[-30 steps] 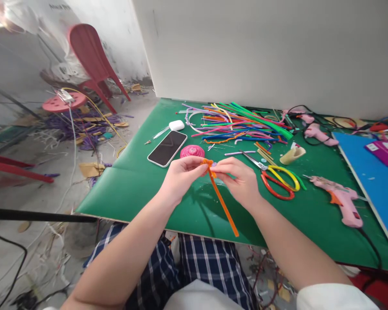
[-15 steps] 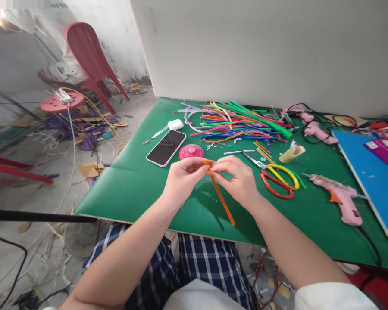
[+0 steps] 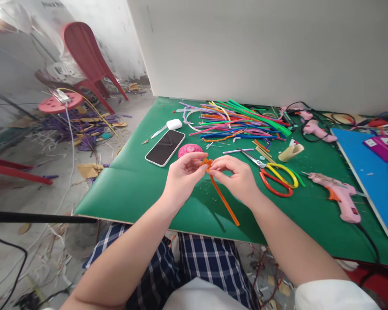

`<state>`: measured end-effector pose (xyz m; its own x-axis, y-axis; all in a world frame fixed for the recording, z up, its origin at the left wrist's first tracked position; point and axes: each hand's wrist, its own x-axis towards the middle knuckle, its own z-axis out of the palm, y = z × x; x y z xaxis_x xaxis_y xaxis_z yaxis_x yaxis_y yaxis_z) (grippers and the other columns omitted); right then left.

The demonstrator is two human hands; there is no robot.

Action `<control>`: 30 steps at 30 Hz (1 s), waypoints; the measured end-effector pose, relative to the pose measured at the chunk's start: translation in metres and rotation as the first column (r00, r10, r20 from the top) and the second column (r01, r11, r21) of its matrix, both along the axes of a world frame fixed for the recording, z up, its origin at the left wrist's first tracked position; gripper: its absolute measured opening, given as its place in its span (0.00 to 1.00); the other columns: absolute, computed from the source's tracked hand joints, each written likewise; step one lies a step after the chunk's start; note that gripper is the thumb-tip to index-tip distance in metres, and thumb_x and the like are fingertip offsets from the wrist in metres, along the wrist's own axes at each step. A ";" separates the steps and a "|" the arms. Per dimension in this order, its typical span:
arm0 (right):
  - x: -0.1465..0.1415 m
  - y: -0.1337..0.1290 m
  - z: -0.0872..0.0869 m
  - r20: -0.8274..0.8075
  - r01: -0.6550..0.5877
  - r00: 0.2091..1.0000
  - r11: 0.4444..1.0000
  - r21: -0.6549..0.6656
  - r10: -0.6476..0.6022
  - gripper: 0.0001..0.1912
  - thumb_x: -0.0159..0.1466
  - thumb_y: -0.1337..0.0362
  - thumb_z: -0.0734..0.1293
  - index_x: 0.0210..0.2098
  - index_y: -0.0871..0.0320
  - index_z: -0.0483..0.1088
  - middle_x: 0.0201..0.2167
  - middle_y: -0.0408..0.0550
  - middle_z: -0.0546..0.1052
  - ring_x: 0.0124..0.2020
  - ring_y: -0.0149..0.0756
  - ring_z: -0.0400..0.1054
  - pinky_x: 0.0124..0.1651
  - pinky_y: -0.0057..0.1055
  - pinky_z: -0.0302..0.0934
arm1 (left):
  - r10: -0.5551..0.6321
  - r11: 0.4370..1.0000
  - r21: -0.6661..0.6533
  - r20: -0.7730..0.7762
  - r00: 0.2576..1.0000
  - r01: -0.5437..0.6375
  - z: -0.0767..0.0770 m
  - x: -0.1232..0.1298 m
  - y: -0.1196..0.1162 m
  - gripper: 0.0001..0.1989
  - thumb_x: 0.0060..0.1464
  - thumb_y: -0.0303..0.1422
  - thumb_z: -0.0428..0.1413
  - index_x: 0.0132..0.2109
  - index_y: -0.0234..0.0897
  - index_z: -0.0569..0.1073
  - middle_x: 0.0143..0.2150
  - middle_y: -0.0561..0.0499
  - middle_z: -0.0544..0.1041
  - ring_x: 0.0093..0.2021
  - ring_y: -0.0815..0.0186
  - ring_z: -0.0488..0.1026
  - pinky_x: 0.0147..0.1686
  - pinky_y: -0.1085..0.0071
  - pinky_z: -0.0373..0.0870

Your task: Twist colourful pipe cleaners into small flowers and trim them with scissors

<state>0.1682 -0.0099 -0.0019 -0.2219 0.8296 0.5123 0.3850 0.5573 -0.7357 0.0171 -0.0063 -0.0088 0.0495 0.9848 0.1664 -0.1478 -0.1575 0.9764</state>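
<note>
Between my two hands, above the green table [image 3: 129, 185], is an orange pipe cleaner [image 3: 224, 200]. Its upper end is bent into small loops, and a straight tail hangs down to the right. My left hand [image 3: 186, 174] pinches the looped end from the left. From the right, the fingers of my right hand [image 3: 234, 174] close on the same end, hiding part of it. Just behind my left fingers lies a pink coiled disc [image 3: 190, 151]. Scissors [image 3: 273, 174] with one red and one yellow handle rest to the right of my right hand.
A heap of coloured pipe cleaners [image 3: 239, 120] spans the table's back. At left lie a phone [image 3: 165, 147] and a white case [image 3: 174, 124]. On the right are a pink glue gun [image 3: 339, 193], a beige tube [image 3: 291, 151] and a blue board [image 3: 368, 172].
My left index finger has lifted slightly off the loops, showing more of them. The orange tail has swung a little to the right. The camera view has shifted slightly.
</note>
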 end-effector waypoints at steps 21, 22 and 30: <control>-0.002 0.004 -0.006 -0.313 -0.029 0.946 0.943 -0.332 -0.081 0.09 0.50 0.60 0.72 0.28 0.56 0.70 0.28 0.41 0.75 0.30 0.31 0.71 0.36 0.31 0.68 | 0.005 0.994 0.106 -0.107 0.994 0.007 0.000 -0.001 0.001 0.12 0.45 0.28 0.59 0.40 0.37 0.72 0.32 0.52 0.75 0.34 0.69 0.74 0.37 0.73 0.72; -0.002 0.004 -0.006 -0.321 -0.032 0.943 0.940 -0.339 -0.083 0.10 0.50 0.60 0.72 0.28 0.56 0.69 0.28 0.41 0.75 0.30 0.31 0.71 0.36 0.31 0.68 | 0.007 0.994 0.110 -0.120 0.993 0.006 0.000 -0.001 0.001 0.11 0.46 0.28 0.58 0.40 0.37 0.73 0.33 0.51 0.76 0.34 0.69 0.74 0.38 0.72 0.72; -0.002 0.003 -0.005 -0.300 0.007 0.948 0.945 -0.328 -0.111 0.10 0.50 0.60 0.72 0.28 0.56 0.69 0.26 0.41 0.75 0.29 0.30 0.70 0.36 0.31 0.67 | 0.025 0.987 0.160 -0.220 0.975 0.011 0.000 -0.001 -0.001 0.09 0.47 0.30 0.57 0.39 0.36 0.75 0.37 0.49 0.78 0.37 0.66 0.75 0.40 0.69 0.72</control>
<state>0.1659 -0.0067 -0.0065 -0.0405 0.9666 0.2530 0.1336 0.2561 -0.9574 0.0158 -0.0069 -0.0083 0.0962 0.9468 0.3071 0.0700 -0.3142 0.9468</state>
